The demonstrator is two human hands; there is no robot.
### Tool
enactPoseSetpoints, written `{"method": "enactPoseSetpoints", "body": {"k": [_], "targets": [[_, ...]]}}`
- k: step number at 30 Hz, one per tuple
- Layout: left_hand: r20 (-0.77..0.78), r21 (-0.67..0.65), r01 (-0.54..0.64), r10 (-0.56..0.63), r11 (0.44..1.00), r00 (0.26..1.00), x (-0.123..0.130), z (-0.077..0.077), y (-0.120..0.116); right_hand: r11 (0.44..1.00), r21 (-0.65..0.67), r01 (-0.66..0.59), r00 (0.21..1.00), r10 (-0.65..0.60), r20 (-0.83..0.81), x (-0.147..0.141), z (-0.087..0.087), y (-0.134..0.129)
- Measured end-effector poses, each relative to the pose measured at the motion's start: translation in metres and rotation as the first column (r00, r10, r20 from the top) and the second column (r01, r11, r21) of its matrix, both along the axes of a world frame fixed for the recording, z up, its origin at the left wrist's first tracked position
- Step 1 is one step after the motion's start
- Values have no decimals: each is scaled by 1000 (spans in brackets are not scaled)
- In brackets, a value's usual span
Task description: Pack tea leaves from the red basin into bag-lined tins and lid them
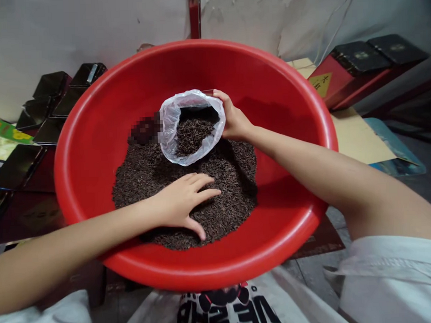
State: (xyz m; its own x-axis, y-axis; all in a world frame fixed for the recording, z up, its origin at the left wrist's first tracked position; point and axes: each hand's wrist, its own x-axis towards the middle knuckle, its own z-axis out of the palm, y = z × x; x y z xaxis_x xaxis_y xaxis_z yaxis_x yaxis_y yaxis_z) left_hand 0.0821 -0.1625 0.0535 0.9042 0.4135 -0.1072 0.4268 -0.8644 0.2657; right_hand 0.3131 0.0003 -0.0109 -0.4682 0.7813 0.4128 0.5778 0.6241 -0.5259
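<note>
A wide red basin (201, 275) holds a heap of dark, dry, leaf-like bits (234, 198). My right hand (233, 116) grips the right side of a container lined with a clear plastic bag (170, 135). Its mouth is tilted toward me, and more of the dark bits lie inside. The container's outer wall is mostly hidden by the bag. Just below the bag, my left hand (188, 200) rests on the heap, palm down with its fingers spread.
Dark tins (19, 166) stand in rows left of the basin. Two red tins with black lids (360, 57) lean at the right, near a yellowish board (363, 137). A pale wall (90, 24) rises behind the basin.
</note>
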Motion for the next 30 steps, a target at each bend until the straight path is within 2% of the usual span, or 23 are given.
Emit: {"method": "enactPoseSetpoints", "body": {"k": [3,6,14,17,20,22,24,27,30], "targets": [[-229,-175,-201,159,964,960,1,-22,6,1000,8,-7,1000,7,0,1,0,2],[-323,-185,-304,235,935,917,9,-25,14,1000,15,-11,1000,11,3,1,0,2],[-219,-29,-459,442,888,870,30,-8,-5,999,-28,33,999,-33,19,-2,4,-2],[-169,-146,-502,478,853,862,29,-3,-8,1000,-14,25,1000,-25,15,-1,3,0],[-152,-322,-573,556,753,817,24,8,-7,1000,-16,14,1000,-14,10,-1,2,1],[-100,-399,-604,622,690,777,19,22,-3,1000,-28,8,1000,-8,8,-1,2,1],[-6,-432,-622,687,653,726,17,41,5,999,-38,3,1000,-3,0,0,2,0],[178,-380,-651,743,657,646,20,67,28,1000,-20,-13,1000,12,-16,0,1,0],[367,-291,-681,735,672,569,30,76,58,1000,3,-18,1000,18,-23,0,0,1]]}}
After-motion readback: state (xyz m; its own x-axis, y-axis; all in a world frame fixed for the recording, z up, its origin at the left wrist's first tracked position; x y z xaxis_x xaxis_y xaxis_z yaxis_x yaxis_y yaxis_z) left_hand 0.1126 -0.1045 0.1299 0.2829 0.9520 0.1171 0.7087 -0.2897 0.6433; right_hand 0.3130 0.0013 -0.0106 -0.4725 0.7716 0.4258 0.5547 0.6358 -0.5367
